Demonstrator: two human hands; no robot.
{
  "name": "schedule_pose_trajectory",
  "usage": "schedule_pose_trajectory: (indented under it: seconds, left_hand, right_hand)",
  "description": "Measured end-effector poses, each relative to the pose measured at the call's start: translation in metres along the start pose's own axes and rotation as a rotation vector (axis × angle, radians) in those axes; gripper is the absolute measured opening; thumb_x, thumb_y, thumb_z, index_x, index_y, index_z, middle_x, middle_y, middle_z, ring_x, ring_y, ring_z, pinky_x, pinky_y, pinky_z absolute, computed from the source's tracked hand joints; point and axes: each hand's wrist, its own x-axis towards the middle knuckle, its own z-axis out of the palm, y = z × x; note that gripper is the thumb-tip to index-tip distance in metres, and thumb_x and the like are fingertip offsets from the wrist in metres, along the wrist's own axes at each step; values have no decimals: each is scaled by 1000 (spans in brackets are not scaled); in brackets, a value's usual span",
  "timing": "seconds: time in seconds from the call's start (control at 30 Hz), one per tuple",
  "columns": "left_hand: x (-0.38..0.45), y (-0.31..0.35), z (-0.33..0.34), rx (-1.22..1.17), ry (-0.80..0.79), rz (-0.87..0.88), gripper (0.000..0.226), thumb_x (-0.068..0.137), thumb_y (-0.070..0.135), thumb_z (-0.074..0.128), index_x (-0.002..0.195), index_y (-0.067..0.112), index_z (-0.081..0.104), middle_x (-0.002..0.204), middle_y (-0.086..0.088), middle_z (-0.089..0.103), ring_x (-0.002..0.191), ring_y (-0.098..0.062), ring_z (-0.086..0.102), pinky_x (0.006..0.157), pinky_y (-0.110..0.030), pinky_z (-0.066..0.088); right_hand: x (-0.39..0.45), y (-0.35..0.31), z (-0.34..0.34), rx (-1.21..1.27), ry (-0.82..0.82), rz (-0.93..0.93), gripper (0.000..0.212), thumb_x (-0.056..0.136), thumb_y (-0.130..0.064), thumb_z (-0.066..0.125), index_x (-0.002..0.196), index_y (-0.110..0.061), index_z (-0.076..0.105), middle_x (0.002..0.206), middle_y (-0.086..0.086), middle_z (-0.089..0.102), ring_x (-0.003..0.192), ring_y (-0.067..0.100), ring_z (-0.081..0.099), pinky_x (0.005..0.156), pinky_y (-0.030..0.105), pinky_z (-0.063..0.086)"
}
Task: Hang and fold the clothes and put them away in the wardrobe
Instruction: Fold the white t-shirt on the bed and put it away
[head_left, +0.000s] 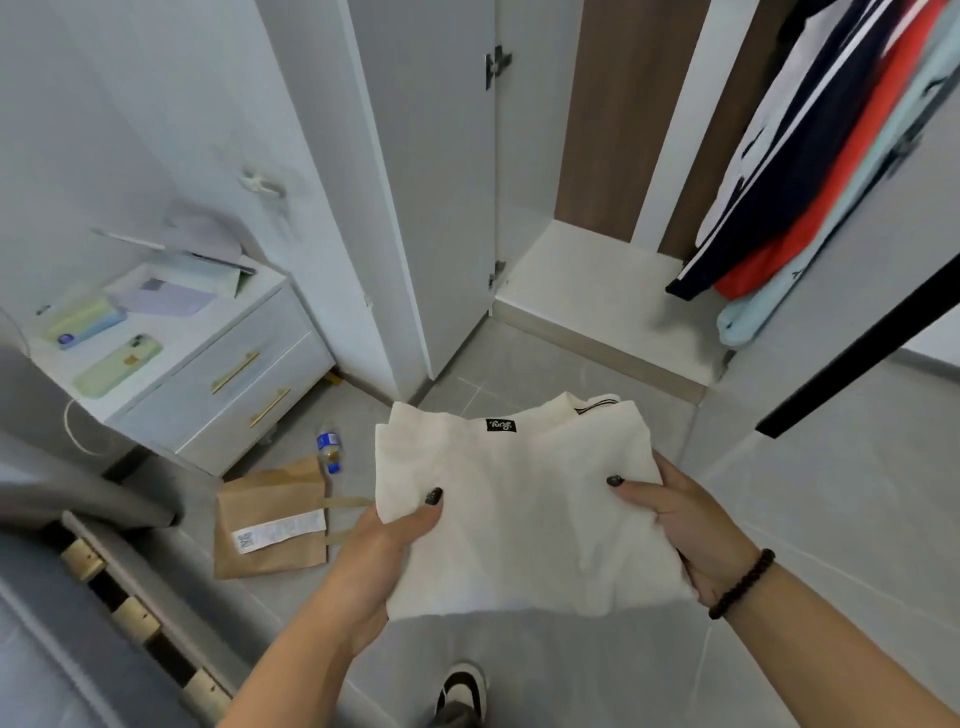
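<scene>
cream folded garment (519, 509) held flat between both hands (395, 540), thumbs on top.

We see the garment (514, 499) between both hands, wardrobe (597, 275) ahead, nightstand (208, 364) left, bag (270, 525) on the floor (831, 493).

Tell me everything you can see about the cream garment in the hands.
The cream garment is folded into a flat, roughly square bundle of soft, matte cloth. A small black label with pale lettering sits near its far edge, beside dark trim. The left hand and right hand hold its sides, thumbs on top, above the grey floor before the open wardrobe.
</scene>
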Motion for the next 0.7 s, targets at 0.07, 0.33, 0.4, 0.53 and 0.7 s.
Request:
schedule_pose_trajectory:
  seconds: [0.07, 0.33, 0.4, 0.53, 0.7]
  left_hand:
    - [-14, 41, 15, 2, -26, 13, 48, 76, 20, 78, 122, 17, 63, 115, -10, 71, 103, -31, 69, 74, -43, 58]
    - [-45, 194, 60, 91, -154, 135, 49, 77, 29, 70, 125, 19, 63, 118, -8, 70, 108, -29, 67, 85, -46, 56]
    - [-47, 227, 68, 111, -178, 175, 48, 77, 30, 70, 124, 20, 63, 118, -7, 70, 108, -28, 67, 82, -44, 56]
    - [-48, 293, 84, 156, -221, 250, 45, 75, 34, 70, 118, 21, 66, 111, -6, 73, 97, -26, 71, 66, -38, 58]
    - [-48, 363, 105, 246, -236, 379, 43, 77, 38, 70, 118, 25, 65, 110, 0, 73, 100, -20, 71, 80, -40, 58]
  right_hand:
    - [-17, -45, 14, -13, 6, -22, 35, 88, -2, 58, 118, -19, 61, 109, 9, 72, 95, 29, 70, 72, 40, 59]
    - [-76, -197, 64, 1, 24, -158, 36, 86, -3, 59, 116, -23, 63, 107, 8, 72, 91, 30, 71, 62, 37, 58]
    - [-84, -228, 76, 4, 24, -197, 38, 87, -2, 58, 118, -24, 62, 108, 7, 72, 91, 29, 71, 62, 38, 58]
    - [-93, -283, 98, 15, -7, -312, 45, 81, -3, 60, 117, -31, 63, 112, 3, 71, 97, 30, 70, 68, 43, 59]
    - [-94, -340, 118, 2, -20, -415, 42, 87, -3, 57, 120, -30, 62, 115, 6, 70, 100, 32, 68, 72, 47, 57]
